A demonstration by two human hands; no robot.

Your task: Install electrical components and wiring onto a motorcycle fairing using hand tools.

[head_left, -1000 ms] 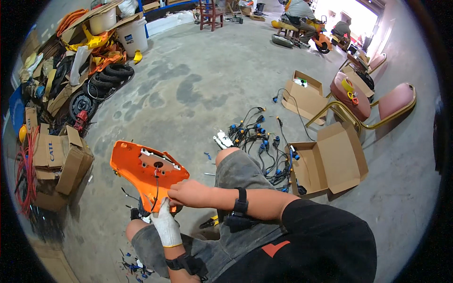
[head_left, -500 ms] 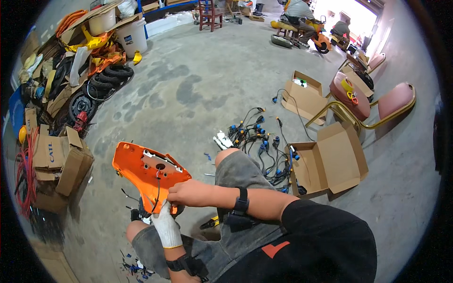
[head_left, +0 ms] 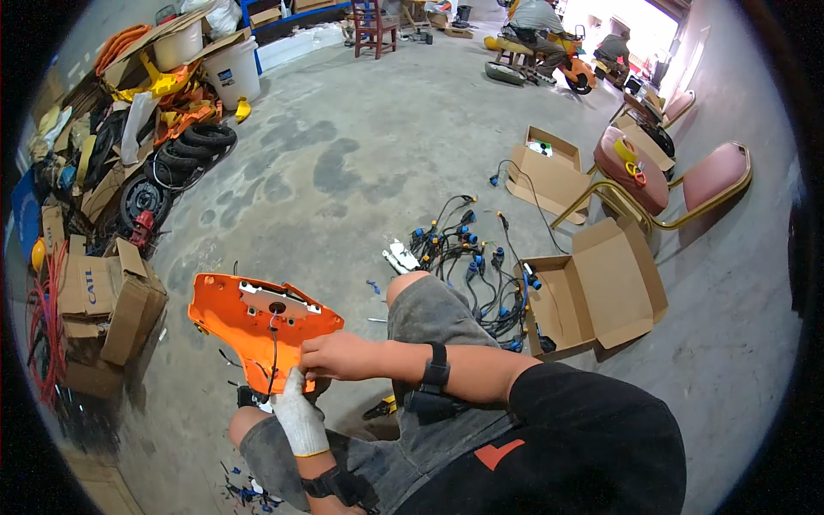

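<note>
An orange plastic shell, like a scooter fairing, tilts over my left knee with its hollow inside facing me. A white piece with a round hole sits at its wide end, and a thin black cable runs down to the narrow end. My left hand, in a white knit glove, is closed round that narrow end. My bare right hand is closed at the shell's right edge, against the gloved thumb. Its fingertips are bent in, and what they pinch is hidden.
Tangled black cables with blue connectors lie ahead of my knee, beside an open cardboard box. Yellow-handled pliers lie between my legs. A pink chair stands right; cartons and tyres crowd the left. Other people sit far back.
The shell has tipped, its wide end sinking and shifting slightly left. Both hands have moved a little left with it, keeping their places at the narrow end.
</note>
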